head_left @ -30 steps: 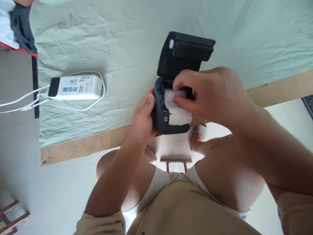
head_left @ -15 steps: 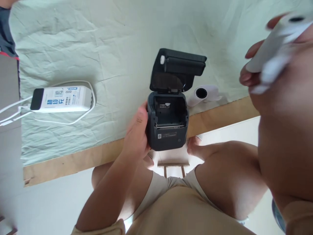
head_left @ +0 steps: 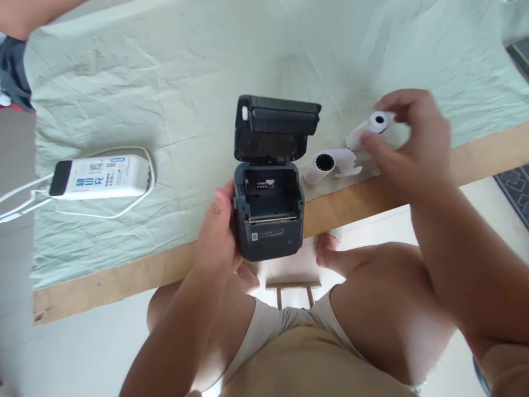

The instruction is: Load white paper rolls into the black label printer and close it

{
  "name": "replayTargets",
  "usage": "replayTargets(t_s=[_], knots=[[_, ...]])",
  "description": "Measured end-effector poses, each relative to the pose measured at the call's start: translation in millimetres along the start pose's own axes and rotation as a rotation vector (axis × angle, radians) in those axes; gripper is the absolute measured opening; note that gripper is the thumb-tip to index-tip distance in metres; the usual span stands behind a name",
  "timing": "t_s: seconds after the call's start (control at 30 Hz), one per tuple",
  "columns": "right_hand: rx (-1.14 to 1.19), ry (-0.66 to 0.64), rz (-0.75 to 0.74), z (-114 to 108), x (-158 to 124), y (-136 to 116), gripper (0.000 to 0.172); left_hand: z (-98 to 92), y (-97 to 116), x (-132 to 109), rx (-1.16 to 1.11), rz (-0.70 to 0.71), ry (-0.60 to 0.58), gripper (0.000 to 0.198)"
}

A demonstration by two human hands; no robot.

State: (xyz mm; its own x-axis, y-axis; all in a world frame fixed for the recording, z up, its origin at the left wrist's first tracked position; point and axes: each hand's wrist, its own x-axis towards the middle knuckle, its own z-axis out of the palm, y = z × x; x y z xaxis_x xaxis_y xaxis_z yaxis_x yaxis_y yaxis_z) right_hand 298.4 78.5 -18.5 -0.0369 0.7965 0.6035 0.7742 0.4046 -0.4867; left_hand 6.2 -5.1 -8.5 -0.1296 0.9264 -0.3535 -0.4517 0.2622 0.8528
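Note:
My left hand (head_left: 217, 234) is wrapped round the left side of a dark portable label printer (head_left: 270, 242) and holds it over the table's front edge. The printer's lid (head_left: 276, 118) stands up, and its paper bay shows no roll. On the right, my right hand (head_left: 413, 138) has its thumb and forefinger on either side of a white paper roll (head_left: 359, 135), low at the cloth. Between that roll and the printer lies another white paper roll (head_left: 314, 173) with a dark, toothed core, its loose end curling to the right.
A white power bank (head_left: 105, 182) with blue print and white cables lies at the left on the pale green cloth (head_left: 185, 82). The wooden table edge (head_left: 136, 281) runs along the front. Another person's arm (head_left: 25, 14) reaches in at the top left.
My right hand has come from the upper right down to the cloth with the white roll, beside the other roll. The printer has shifted slightly left in my left hand.

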Motion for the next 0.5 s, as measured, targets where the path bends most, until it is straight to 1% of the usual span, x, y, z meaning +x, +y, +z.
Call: replayTargets(t_s=[0.07, 0.1, 0.13, 0.17, 0.2, 0.23, 0.27, 0.3, 0.37, 0.4, 0.43, 0.5], knots=[[0.016, 0.137, -0.052, -2.1, -2.3, -20.8, 0.021, 0.4, 0.3, 0.1, -0.022, -0.004, -0.001, 0.036], [0.042, 0.166, -0.097, -1.5, -3.6, -31.6, 0.021, 0.6, 0.4, 0.2, -0.034, -0.008, -0.005, 0.035], [0.06, 0.109, -0.169, 0.5, -4.8, -41.4, 0.019, 0.7, 0.4, 0.4, -0.045, -0.011, -0.015, 0.033], [0.056, 0.048, -0.244, 3.8, -6.1, -49.6, 0.023, 0.8, 0.2, 0.6, -0.055, -0.011, -0.026, 0.032], [0.038, -0.036, -0.283, 7.8, -7.4, -55.5, 0.031, 0.9, 0.0, 0.8, -0.063, -0.01, -0.04, 0.031], [0.013, -0.129, -0.288, 12.3, -8.9, -59.1, 0.038, 1.0, -0.2, 0.9, -0.07, -0.008, -0.05, 0.031], [-0.014, -0.21, -0.261, 16.5, -10.4, -60.4, 0.042, 1.1, -0.4, 0.9, -0.074, -0.006, -0.052, 0.031], [-0.034, -0.279, -0.212, 20.3, -11.9, -59.8, 0.04, 1.1, -0.5, 0.9, -0.078, -0.005, -0.052, 0.032], [-0.039, -0.361, -0.124, 25.8, -14.0, -54.4, 0.03, 0.9, -0.5, 1.1, -0.086, -0.013, -0.048, 0.033], [-0.021, -0.368, -0.106, 27.6, -14.4, -50.8, 0.028, 0.7, -0.4, 1.4, -0.089, -0.021, -0.055, 0.034], [0.012, -0.354, -0.098, 28.8, -14.0, -47.3, 0.03, 0.4, -0.2, 1.8, -0.091, -0.032, -0.066, 0.035], [0.117, -0.287, -0.065, 29.6, -11.3, -43.1, 0.044, -0.1, 0.0, 2.7, -0.096, -0.054, -0.098, 0.035]])
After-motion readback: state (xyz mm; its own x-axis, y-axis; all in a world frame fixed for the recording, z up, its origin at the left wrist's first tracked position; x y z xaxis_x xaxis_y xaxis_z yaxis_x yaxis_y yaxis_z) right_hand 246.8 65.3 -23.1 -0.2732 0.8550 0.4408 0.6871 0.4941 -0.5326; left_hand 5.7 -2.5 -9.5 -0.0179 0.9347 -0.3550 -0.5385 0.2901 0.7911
